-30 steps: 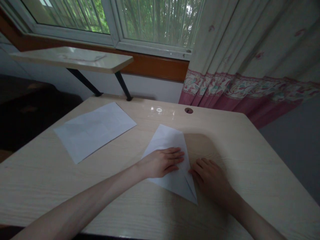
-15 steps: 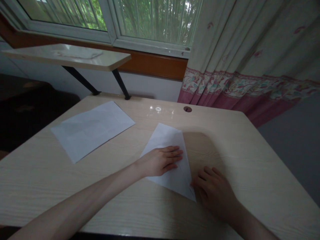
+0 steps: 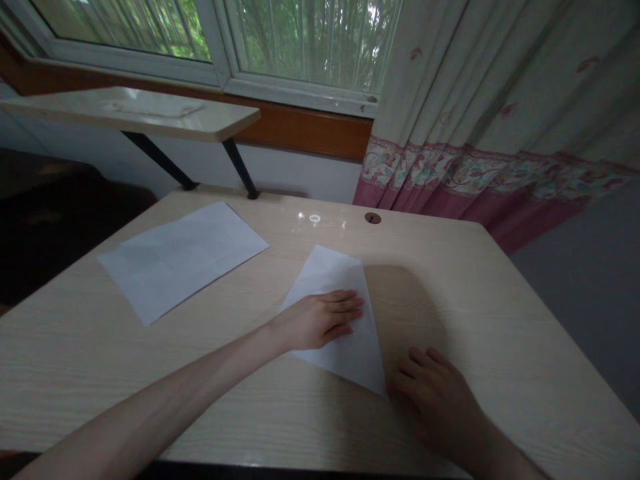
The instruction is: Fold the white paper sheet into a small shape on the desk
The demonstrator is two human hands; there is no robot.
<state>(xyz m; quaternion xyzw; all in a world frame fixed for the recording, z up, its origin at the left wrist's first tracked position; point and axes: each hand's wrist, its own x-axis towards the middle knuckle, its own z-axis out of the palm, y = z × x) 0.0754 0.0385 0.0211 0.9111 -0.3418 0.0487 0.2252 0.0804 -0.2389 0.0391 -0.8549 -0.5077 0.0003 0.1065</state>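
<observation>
A folded sheet of white paper (image 3: pixel 345 270) lies on the desk in front of me, its outline narrowing towards the far end. My left hand (image 3: pixel 320 321) rests flat on its middle, palm down with fingers stretched out and pressing on it. At the near right corner of this sheet is my right hand (image 3: pixel 435 400), its fingers curled in and the fingertips at the corner. The thumb is mostly hidden beneath the hand, so how much paper it grips is hard to see.
Another white paper (image 3: pixel 185 260) lies flat on the left side of the wooden desk (image 3: pixel 500 320). A raised shelf (image 3: pixel 150 117) on black legs stands at the back left. Near the back edge is a round cable hole (image 3: pixel 373 218). A curtain (image 3: pixel 465 160) hangs behind the right side.
My right hand has slid slightly towards me along the sheet's right edge to its near corner, which now lies flatter. My left hand stays on the paper.
</observation>
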